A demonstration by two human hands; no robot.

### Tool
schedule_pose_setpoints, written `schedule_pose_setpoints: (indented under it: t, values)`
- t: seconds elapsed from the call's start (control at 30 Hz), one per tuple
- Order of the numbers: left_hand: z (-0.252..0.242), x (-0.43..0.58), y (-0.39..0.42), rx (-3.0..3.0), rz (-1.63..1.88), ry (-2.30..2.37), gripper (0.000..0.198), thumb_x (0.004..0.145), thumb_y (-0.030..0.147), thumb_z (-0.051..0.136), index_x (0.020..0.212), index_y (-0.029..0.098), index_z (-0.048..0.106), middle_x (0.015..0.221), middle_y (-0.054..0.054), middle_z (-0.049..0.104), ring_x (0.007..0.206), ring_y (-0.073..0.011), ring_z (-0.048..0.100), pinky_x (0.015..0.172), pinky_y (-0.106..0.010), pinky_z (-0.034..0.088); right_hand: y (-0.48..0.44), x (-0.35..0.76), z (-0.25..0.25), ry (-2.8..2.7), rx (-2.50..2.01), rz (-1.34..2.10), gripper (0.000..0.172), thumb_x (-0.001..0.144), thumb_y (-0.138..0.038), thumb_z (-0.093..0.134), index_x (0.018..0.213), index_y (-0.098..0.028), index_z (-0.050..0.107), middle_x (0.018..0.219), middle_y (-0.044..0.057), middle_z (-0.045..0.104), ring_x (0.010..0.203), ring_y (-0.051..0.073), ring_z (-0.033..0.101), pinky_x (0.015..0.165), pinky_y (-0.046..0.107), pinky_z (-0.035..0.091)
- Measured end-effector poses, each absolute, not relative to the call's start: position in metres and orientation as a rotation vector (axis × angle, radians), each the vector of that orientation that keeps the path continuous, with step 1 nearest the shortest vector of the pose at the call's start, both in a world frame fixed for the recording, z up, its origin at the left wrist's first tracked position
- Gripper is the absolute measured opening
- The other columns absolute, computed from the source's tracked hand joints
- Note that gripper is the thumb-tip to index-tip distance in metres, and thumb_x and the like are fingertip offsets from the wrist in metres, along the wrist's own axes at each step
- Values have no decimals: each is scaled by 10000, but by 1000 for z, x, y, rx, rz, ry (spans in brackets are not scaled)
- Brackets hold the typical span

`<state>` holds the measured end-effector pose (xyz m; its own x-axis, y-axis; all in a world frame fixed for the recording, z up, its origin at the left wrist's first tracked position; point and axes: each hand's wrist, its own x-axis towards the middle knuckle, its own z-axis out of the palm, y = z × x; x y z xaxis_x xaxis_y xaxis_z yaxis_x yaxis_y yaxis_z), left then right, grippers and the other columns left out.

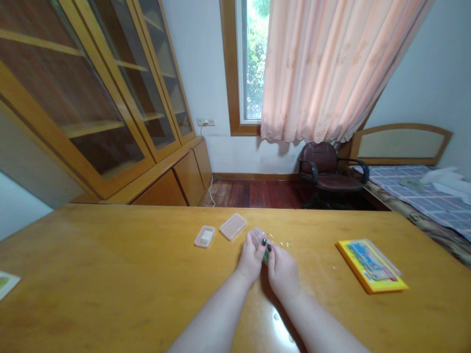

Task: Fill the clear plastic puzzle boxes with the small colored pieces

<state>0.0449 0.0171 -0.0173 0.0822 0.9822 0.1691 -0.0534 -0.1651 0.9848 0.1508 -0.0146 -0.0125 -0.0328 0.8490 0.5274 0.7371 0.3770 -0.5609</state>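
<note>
My left hand (250,260) and my right hand (284,269) meet above the table, thumbs side by side, both closed. Between them is a crumpled-looking clear plastic piece (256,232), and a bit of a green item (265,256) shows below the thumbs. The fingers hide most of what they grip, so its kind is unclear. Several tiny white bits (281,243) lie on the table just past my right hand. To the left of my hands sit a small translucent pink box (199,242) with a white block (206,236) in it and a flat pink lid or tray (233,226).
On the right of the wooden table (147,274) lies a yellow packet (390,284) with a clear plastic cover (382,260) on it. A pale card (6,284) is at the left edge. Beyond stand a glass-door cabinet (147,147), an office chair (331,171) and a bed (408,186).
</note>
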Motion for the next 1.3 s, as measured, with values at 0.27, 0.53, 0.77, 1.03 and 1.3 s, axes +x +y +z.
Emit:
schedule_pose_setpoints:
  t: [0.27, 0.53, 0.77, 1.03, 1.3]
  values:
    - [-11, 46, 17, 1264, 1311, 1017, 437, 754, 514, 529, 998, 162, 442, 1052, -135, 611, 963, -222, 591, 872, -383, 443, -12, 148, -11, -1735, -1382, 218, 336, 896, -266, 292, 1043, -179, 582, 965, 91, 659, 831, 197, 635, 717, 318, 498]
    - [-14, 46, 19, 1090, 1350, 802, 535, 707, 521, 578, 1072, 165, 416, 1182, -144, 538, 1093, -231, 525, 951, -388, 395, -11, 149, -9, -1847, -1256, 243, 348, 891, -244, 298, 1166, -185, 503, 1064, 88, 626, 933, 185, 607, 771, 313, 492]
    - [-12, 47, 16, 1129, 1341, 875, 433, 760, 499, 538, 1019, 178, 405, 1170, -145, 552, 1030, -210, 568, 888, -366, 444, -13, 149, -14, -1820, -1277, 175, 334, 890, -233, 289, 1106, -176, 538, 964, 91, 650, 856, 182, 622, 736, 309, 496]
    - [-13, 47, 16, 1259, 1389, 828, 384, 791, 529, 462, 951, 180, 463, 1020, -85, 588, 977, -208, 565, 899, -362, 427, -11, 151, -13, -1648, -1364, 310, 316, 893, -268, 288, 1009, -181, 569, 951, 83, 649, 871, 189, 618, 762, 326, 493]
    - [-15, 44, 21, 1184, 1307, 790, 641, 728, 532, 558, 1201, 199, 282, 1209, -128, 481, 1115, -221, 485, 977, -393, 357, 2, 157, -18, -1516, -1315, 485, 333, 895, -302, 296, 1008, -175, 582, 991, 88, 645, 926, 189, 603, 802, 333, 483]
